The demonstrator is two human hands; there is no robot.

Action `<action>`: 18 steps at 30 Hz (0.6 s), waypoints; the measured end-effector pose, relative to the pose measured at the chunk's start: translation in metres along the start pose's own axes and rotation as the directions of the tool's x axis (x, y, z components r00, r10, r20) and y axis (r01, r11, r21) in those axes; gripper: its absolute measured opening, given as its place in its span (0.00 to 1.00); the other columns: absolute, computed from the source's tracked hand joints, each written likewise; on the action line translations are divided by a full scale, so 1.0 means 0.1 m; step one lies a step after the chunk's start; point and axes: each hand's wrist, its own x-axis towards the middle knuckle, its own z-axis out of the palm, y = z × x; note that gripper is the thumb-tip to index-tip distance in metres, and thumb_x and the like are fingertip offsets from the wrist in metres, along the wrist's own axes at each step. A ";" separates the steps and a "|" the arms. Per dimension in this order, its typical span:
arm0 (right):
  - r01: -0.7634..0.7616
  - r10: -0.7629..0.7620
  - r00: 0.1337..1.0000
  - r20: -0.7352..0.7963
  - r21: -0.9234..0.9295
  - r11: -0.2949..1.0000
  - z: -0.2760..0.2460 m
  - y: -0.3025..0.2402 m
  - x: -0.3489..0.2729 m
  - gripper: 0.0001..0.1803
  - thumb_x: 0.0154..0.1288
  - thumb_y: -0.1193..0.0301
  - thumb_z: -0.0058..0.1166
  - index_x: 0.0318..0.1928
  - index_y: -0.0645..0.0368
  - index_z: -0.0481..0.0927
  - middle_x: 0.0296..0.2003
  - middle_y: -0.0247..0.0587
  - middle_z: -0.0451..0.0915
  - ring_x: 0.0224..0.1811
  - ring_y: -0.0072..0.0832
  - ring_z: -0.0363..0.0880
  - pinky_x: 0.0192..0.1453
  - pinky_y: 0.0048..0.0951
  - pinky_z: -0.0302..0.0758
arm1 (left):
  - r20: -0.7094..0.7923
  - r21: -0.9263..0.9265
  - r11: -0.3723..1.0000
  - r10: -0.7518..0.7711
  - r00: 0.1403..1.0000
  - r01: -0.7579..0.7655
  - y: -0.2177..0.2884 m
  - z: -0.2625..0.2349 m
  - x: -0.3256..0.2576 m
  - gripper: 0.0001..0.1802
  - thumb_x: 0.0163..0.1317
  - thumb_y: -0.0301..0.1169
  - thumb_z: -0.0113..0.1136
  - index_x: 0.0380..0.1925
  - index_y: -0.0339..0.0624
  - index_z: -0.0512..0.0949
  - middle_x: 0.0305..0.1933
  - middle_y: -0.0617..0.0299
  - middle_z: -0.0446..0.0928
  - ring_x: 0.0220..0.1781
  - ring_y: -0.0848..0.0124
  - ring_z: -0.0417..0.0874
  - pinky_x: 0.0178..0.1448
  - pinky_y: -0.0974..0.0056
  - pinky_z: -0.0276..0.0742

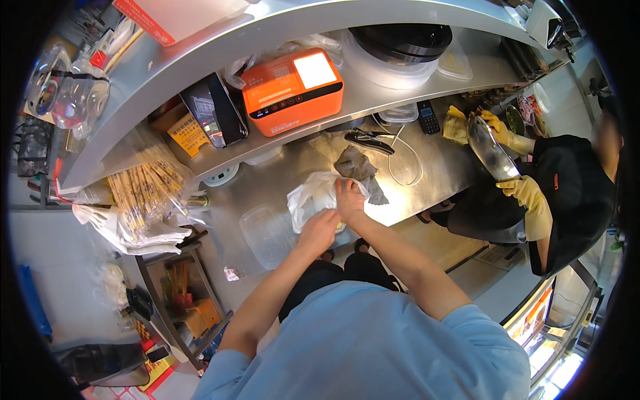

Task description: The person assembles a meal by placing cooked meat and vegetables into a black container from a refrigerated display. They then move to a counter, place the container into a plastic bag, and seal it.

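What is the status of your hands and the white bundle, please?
Left hand, right hand: both at white bundle, grip partly hidden. Bundle on metal counter. Grey cloth close on right.

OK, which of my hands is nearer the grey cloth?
Right. Your right hand is next to the grey cloth, on its near side; your left hand is farther off, closer to you.

Print on orange device (293, 100), yellow card (190, 135) (too small to read).
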 end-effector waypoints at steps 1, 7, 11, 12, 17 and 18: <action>0.012 -0.012 1.000 -0.025 -0.004 1.000 -0.03 0.04 0.01 0.35 0.62 0.73 0.53 0.70 0.52 0.61 0.64 0.53 0.60 0.65 0.47 0.66 0.52 0.46 0.79 | 0.169 0.106 0.991 -0.102 0.980 0.085 -0.25 0.26 0.05 0.10 0.56 0.21 0.58 0.39 0.38 0.81 0.43 0.48 0.80 0.50 0.53 0.81 0.59 0.53 0.74; 0.078 -0.087 0.990 -0.108 -0.083 0.994 -0.17 0.40 -0.23 0.24 0.57 0.74 0.56 0.56 0.59 0.73 0.55 0.48 0.69 0.59 0.46 0.72 0.54 0.44 0.77 | 0.257 0.319 0.844 -0.514 0.818 0.431 -1.16 0.80 -0.21 0.34 0.51 0.33 0.71 0.59 0.42 0.70 0.54 0.44 0.78 0.60 0.50 0.78 0.63 0.53 0.73; 0.611 -0.510 0.791 -0.337 0.418 0.672 -0.42 -0.01 -0.47 0.17 0.54 0.75 0.59 0.46 0.63 0.77 0.45 0.52 0.75 0.53 0.52 0.74 0.51 0.44 0.76 | 0.490 0.287 0.785 -0.613 0.619 0.550 -0.95 0.65 0.04 0.54 0.39 0.39 0.80 0.67 0.44 0.60 0.60 0.42 0.74 0.64 0.50 0.74 0.67 0.52 0.70; 0.679 -0.565 0.720 -0.404 0.242 0.693 -0.36 -0.05 -0.43 0.18 0.52 0.75 0.62 0.46 0.62 0.78 0.44 0.51 0.76 0.50 0.50 0.77 0.51 0.43 0.77 | 0.523 0.303 0.814 -0.577 0.627 0.496 -0.95 0.68 0.01 0.46 0.50 0.38 0.74 0.68 0.44 0.61 0.60 0.44 0.74 0.65 0.51 0.74 0.70 0.53 0.67; 0.204 -0.223 0.955 0.194 0.113 0.972 -0.34 0.28 0.04 0.29 0.52 0.70 0.65 0.56 0.56 0.73 0.58 0.51 0.71 0.52 0.49 0.79 0.54 0.42 0.78 | 0.203 0.407 0.803 -0.544 0.814 0.435 -1.24 0.68 -0.28 0.20 0.65 0.32 0.52 0.57 0.43 0.74 0.56 0.49 0.77 0.62 0.53 0.76 0.67 0.53 0.68; 0.187 -0.197 0.972 0.128 0.087 0.979 -0.29 0.33 0.07 0.29 0.55 0.68 0.63 0.59 0.52 0.72 0.62 0.51 0.68 0.58 0.48 0.76 0.52 0.47 0.78 | 0.153 0.486 0.788 -0.502 0.851 0.377 -1.21 0.72 -0.23 0.19 0.64 0.31 0.52 0.56 0.42 0.75 0.56 0.48 0.77 0.61 0.53 0.76 0.67 0.53 0.69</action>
